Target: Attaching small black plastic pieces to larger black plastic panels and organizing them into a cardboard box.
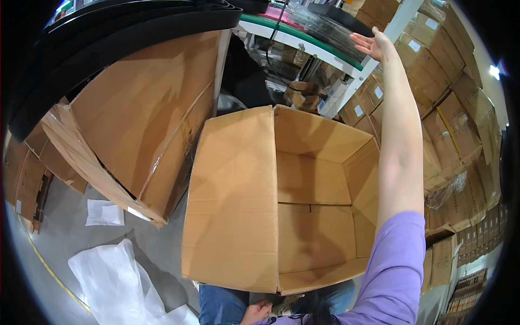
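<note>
My right arm in a purple sleeve stretches far forward, over the right side of an open cardboard box (230, 200). Its hand, my right hand (379, 46), is open with fingers apart, beside the clear plastic wrap (325, 24) on the green-edged workbench (325, 49). Whether the fingertips touch the wrap, I cannot tell. The box stands in front of me with a wide flap over its left part; its inside shows bare cardboard. Low at the near edge, beside my jeans, my left hand (257, 312) has its fingers curled in; what they hold, if anything, is hidden.
A large cardboard carton (146, 103) stands left of the box, under a black curved object (130, 38). White sheeting (114, 281) and a small white packet (105, 212) lie on the grey floor. Stacked cartons (449, 124) rise at the right. A black cable hangs from the bench.
</note>
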### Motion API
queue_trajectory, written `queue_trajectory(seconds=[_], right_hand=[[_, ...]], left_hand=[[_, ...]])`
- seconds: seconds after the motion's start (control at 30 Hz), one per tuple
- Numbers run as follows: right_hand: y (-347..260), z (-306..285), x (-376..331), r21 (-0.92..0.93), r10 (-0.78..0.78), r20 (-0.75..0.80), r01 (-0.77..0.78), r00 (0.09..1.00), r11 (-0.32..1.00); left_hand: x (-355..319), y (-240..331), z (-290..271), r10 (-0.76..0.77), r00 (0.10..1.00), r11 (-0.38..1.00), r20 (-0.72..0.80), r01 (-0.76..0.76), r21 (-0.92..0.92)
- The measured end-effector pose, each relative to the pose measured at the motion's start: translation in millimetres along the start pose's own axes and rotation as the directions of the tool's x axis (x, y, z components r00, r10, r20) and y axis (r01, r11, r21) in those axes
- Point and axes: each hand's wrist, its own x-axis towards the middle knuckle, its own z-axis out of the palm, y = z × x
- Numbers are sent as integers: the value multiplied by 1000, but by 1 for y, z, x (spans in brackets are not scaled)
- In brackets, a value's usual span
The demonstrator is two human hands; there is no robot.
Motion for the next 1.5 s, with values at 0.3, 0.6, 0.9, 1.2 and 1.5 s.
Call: queue_trajectory(seconds=[0.3, 0.6, 0.9, 1.2, 1.5], right_hand=[[125, 67, -161, -494, 15, 397, 200, 918, 846], [192, -67, -451, -662, 215, 114, -88, 970, 745], [206, -125, -582, -930, -84, 234, 249, 968, 272], [226, -145, -567, -847, -227, 459, 500, 859, 180], [82, -208, -661, -904, -371, 368, 422, 853, 73]], left_hand=[[-38, 48, 26, -36, 992, 981, 125, 11, 194], [-44, 54, 47, 27, 989, 945, 148, -73, 320], [-50, 37, 55, 73, 941, 627, 330, -300, 719], [-69, 74, 84, 51, 995, 862, 84, -87, 500], [-64, 17, 167, 16, 980, 877, 200, -110, 468]])
